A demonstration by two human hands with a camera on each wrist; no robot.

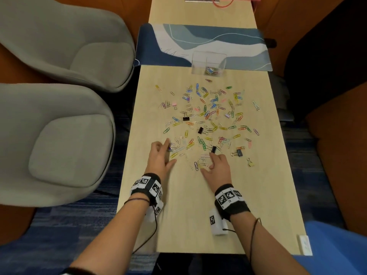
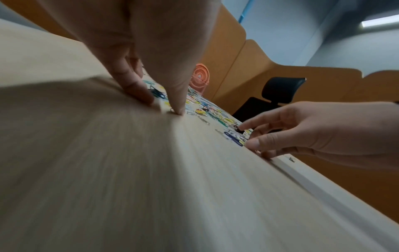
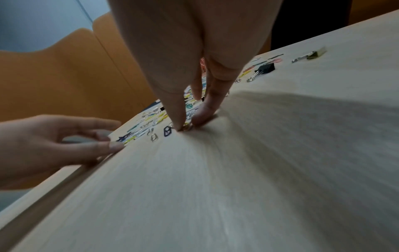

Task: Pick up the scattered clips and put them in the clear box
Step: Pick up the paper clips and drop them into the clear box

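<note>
Many coloured paper clips (image 1: 206, 114) and a few black binder clips (image 1: 200, 130) lie scattered over the light wooden table (image 1: 178, 215). The clear box (image 1: 208, 63) stands at the far end and holds a few clips. My left hand (image 1: 169, 152) (image 2: 161, 104) is spread at the near left edge of the scatter, its thumb and fingertips on the table around loose clips. My right hand (image 1: 206, 168) (image 3: 187, 126) has its index finger stretched toward a black binder clip (image 1: 213, 149). Its thumb and a bent finger pinch a small silver clip (image 3: 188, 127) against the table.
A blue patterned mat (image 1: 198, 42) lies under and behind the box. Two grey chairs (image 1: 59, 135) stand left of the table, and orange partitions surround it. A black binder clip (image 3: 264, 69) and an olive one (image 3: 313, 54) lie right of my right hand. A white object (image 1: 304, 245) sits at the near right corner.
</note>
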